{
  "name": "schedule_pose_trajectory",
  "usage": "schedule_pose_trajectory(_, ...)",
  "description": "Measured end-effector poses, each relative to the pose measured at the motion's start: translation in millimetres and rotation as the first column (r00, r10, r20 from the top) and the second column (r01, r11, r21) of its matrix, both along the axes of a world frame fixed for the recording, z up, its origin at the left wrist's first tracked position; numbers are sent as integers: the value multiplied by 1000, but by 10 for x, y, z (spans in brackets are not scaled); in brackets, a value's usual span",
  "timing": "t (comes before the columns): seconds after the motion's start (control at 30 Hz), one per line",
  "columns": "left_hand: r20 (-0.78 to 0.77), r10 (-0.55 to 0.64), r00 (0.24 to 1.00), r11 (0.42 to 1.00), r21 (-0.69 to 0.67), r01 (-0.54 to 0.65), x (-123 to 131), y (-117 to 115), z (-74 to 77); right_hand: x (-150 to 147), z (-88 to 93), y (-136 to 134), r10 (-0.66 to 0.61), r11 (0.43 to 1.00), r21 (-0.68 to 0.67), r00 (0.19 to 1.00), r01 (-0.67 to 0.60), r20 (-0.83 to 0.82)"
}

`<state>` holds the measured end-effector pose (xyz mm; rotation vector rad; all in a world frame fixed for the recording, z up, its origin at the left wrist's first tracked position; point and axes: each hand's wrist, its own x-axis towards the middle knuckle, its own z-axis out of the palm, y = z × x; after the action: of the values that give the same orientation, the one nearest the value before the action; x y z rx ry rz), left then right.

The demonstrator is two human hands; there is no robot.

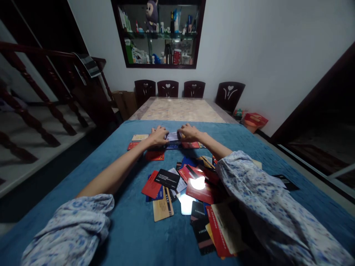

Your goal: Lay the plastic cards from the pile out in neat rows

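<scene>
Both hands reach to the far part of the blue cloth (pixel 122 229). My left hand (pixel 158 136) has its fingers bent at the left end of a pale card (pixel 173 136). At that card's right end, the curled fingers of my right hand (pixel 189 133) pinch it. A dark blue card (pixel 174 145) lies just below. Around the hands are more cards in a row: a cream card (pixel 139 137), a red card (pixel 190 145) and an orange-red card (pixel 154 156). Nearer to me spreads a loose heap with a black card (pixel 167 178) and a gold card (pixel 162 207).
My right sleeve (pixel 266 199) hides part of the heap. Another black card (pixel 288 182) lies right of it. Beyond the cloth shows the bare tabletop (pixel 177 109), with several dark chairs (pixel 167 88) behind. A red bag (pixel 255 120) stands on the floor at right.
</scene>
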<state>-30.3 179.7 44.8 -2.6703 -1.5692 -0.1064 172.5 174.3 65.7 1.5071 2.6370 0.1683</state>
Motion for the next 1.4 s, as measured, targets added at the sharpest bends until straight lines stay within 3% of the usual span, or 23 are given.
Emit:
schedule_pose_trajectory(0.43, -34, 54, 998, 996, -64, -56, 71, 337, -90, -23, -187, 415, -9, 999, -48, 1000, 9, -9)
schedule_pose_trajectory(1.17, -67, 27, 997, 983, -179, -39, 41, 421, -82, 30, -383, 684, 37, 994, -101, 999, -39, -22)
schedule_pose_trajectory(1.4, -76, 19, 997, 987, -156, -31, 37, 410, -102, 52, -429, 716, 46, 996, -79, 999, -48, -23)
